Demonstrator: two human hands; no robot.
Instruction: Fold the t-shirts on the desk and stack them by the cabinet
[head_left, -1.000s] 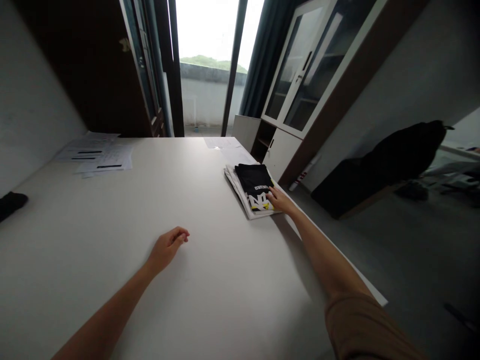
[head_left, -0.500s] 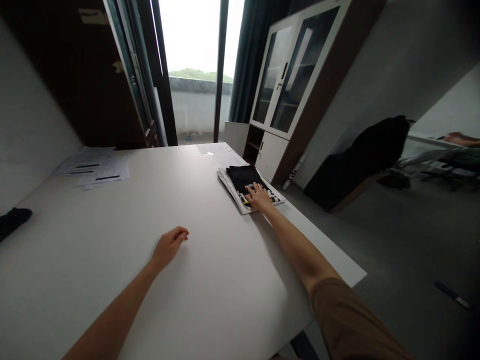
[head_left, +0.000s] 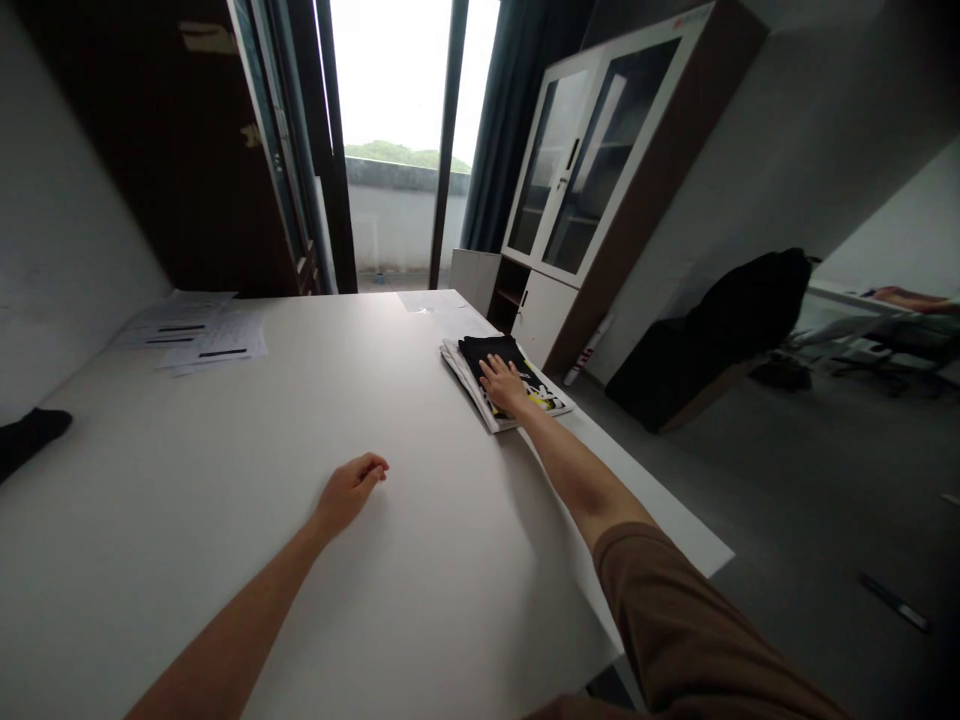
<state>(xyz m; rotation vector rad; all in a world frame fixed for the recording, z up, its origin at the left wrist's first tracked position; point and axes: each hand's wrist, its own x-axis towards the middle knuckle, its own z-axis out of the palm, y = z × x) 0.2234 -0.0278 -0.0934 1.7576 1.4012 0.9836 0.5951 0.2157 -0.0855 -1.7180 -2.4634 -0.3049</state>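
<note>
My right hand (head_left: 504, 384) lies flat, fingers spread, on a folded black garment (head_left: 480, 348) with a white and yellow print. Under it are folded white pieces of cloth (head_left: 466, 382), forming a low stack near the table's right edge. The hand covers part of the print. My left hand (head_left: 351, 490) is loosely curled over the white table (head_left: 420, 580), apart from the stack, with nothing visible in its fingers.
Papers with dark strips (head_left: 206, 335) lie at the far left, and a dark object (head_left: 34, 432) at the left edge. More sheets (head_left: 431, 301) are at the far end. A cabinet (head_left: 570, 170) with glass doors stands beyond the right edge. A black-covered bulky object (head_left: 720, 340) is farther right.
My right hand has slid left and slightly farther away over the black garment, uncovering more of the print. My left hand keeps about the same pose. The view has shifted slightly.
</note>
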